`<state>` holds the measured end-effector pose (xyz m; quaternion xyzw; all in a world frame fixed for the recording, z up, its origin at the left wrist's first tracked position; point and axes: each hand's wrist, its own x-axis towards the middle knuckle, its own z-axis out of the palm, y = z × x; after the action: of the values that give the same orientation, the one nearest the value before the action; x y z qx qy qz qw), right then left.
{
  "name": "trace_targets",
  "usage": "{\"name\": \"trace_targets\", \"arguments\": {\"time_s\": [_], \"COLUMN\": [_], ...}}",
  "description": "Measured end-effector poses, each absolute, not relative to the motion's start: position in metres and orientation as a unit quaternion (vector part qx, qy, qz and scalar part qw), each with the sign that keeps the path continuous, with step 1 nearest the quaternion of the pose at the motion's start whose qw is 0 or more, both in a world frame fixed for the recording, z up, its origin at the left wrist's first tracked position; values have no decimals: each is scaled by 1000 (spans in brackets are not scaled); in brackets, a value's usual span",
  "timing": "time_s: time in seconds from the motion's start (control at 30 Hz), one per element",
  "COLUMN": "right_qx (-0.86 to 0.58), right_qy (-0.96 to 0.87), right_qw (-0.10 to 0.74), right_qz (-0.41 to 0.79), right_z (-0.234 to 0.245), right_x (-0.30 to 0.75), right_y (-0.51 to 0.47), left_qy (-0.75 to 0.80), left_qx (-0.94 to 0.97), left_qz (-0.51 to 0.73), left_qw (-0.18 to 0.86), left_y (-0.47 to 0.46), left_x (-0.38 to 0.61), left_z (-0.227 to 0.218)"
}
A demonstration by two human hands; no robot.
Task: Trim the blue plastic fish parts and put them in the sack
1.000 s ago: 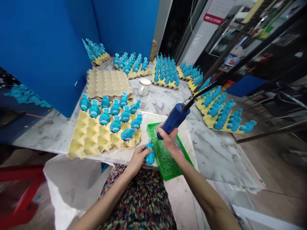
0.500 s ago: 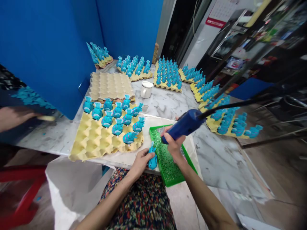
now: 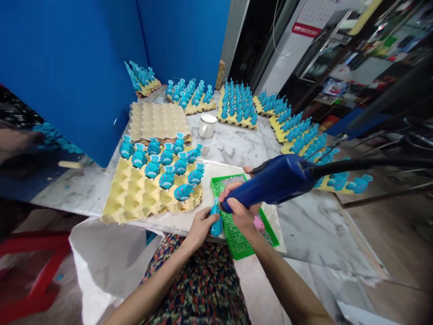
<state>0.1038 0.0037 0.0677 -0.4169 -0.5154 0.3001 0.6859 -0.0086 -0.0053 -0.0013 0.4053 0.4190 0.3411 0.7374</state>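
My left hand [image 3: 202, 226] is closed on a blue plastic fish-shaped toy [image 3: 216, 225] at the table's front edge, beside a green perforated tray [image 3: 237, 246]. Wrapped in my right hand [image 3: 241, 210] is a blue electric screwdriver [image 3: 270, 180], slanting down to the left. Its tip is by the toy's upper end; my fingers hide whether the two touch. Small silvery screws and a pink piece [image 3: 259, 224] lie in the green tray. To the left, a yellow egg-carton tray [image 3: 125, 192] carries several similar blue toys [image 3: 166, 177] in its back and right cups.
A white enamel mug [image 3: 207, 126] stands behind, near a bare grey egg-carton tray [image 3: 157, 119]. More trays of blue toys [image 3: 237, 101] line the table's back and right. A blue partition [image 3: 67, 67] rises on the left, with another person's blurred hand [image 3: 15, 142] beyond it.
The screwdriver has come down and left, its tip now at the toy's upper end. My left hand has barely moved. At far left, the other person's hand has left the pale-handled tool.
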Motion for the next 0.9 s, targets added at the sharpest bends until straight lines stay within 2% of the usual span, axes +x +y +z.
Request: {"name": "trace_targets", "arguments": {"time_s": [0.23,0.47,0.73,0.9], "right_qx": [-408,-394,-332,-418], "right_qy": [-522,-492,-542,-485], "right_qw": [686,706,639,689], "right_qz": [301,325,433,339], "right_z": [47,49,77,72], "right_x": [98,95,107,123], "right_y": [6,8,14,22], "left_qy": [436,437,387,400], "left_qx": [403,411,409,336], "left_qz": [337,326,211,246], "left_qw": [731,731,799,817], "left_y": [-4,-2,13,5], "left_x": [-7,-7,-31,-32], "left_z": [-6,-9,3,13]}}
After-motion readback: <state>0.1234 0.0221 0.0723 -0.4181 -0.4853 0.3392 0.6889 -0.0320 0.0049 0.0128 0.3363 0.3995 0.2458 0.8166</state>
